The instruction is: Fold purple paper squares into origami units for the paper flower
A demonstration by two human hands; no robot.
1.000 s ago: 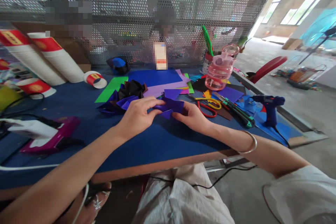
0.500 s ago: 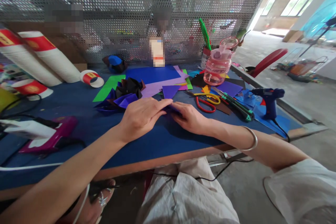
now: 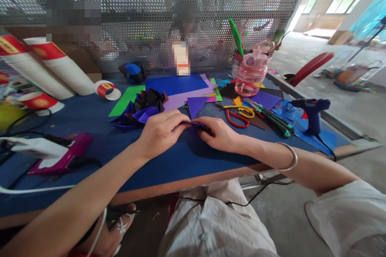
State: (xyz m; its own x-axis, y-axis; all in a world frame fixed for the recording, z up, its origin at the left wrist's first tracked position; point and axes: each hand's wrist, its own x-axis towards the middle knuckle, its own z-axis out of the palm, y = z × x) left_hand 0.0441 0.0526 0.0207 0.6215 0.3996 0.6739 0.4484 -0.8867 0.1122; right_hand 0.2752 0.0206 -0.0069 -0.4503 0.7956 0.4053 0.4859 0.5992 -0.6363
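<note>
Between my two hands, just above the blue tabletop, is a folded piece of purple paper, seen almost edge-on. My left hand pinches its left end between thumb and fingers. On the other end my right hand is closed, its fingers covering much of the paper. Beyond the hands lies a purple paper triangle. To the left of my left hand sit folded purple paper pieces and a cluster of folded black paper.
Scissors, a green cutter knife and a blue glue gun lie to the right. Behind them stands a pink water bottle. Stacked paper cups and a magenta power strip occupy the left. A perforated metal screen rises behind.
My fingertips have drawn slightly apart along the purple paper, and more of its edge shows between them. Both hands still hold it.
</note>
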